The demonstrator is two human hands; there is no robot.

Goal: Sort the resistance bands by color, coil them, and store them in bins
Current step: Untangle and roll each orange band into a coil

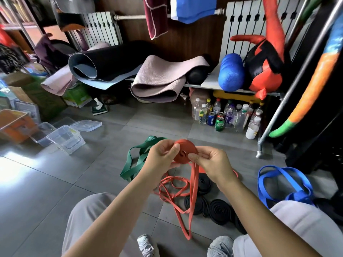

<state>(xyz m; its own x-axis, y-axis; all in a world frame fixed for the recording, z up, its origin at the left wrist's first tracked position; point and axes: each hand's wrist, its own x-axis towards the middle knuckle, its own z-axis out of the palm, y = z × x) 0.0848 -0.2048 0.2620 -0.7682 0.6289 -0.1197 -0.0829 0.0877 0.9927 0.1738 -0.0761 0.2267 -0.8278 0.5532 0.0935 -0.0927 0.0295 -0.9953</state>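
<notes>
Mid-task: red band [186, 147] partly coiled, tail loose on the floor.
Left hand [161, 156] and right hand [210, 162] fingers pinched its coil; black coils [219, 210] done; green band [137, 161], blue band [284, 179] uncoiled; bins [65, 139] well apart.

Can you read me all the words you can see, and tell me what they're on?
"PEPSI": on the blue can, on the floor among the bottles.
Green can: label too blurred to read.
Purple bottle: label too small to read.
Green box: print blurred.
Green band: white marks too small to read.
</notes>
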